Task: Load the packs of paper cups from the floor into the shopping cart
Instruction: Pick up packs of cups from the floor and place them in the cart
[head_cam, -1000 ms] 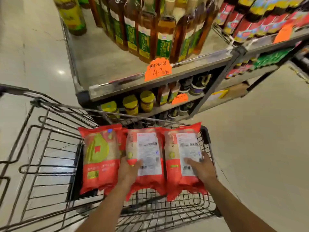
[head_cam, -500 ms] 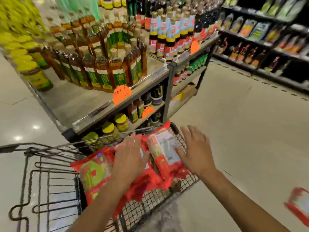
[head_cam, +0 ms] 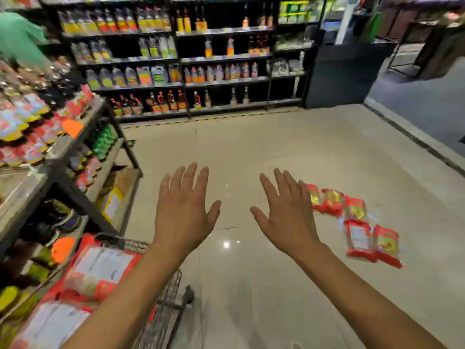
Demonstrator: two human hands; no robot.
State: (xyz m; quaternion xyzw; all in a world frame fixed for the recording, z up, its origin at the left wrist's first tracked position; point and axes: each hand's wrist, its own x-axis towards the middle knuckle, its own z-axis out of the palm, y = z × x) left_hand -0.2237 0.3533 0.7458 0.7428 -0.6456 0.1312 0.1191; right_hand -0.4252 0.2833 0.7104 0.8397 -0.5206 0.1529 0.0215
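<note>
While both hands, left hand (head_cam: 185,210) and right hand (head_cam: 286,212), hover spread and empty, the step looks like reaching for more: red packs of paper cups (head_cam: 357,222) lie on the floor (head_cam: 251,152) at three o'clock, others in the shopping cart (head_cam: 163,298) at eight o'clock.

My one view, worn at head height, looks forward and down across the shop floor (head_cam: 251,152) toward the far shelves (head_cam: 176,59), both hands close before the wide lens, cart (head_cam: 163,293) at lower left.
</note>
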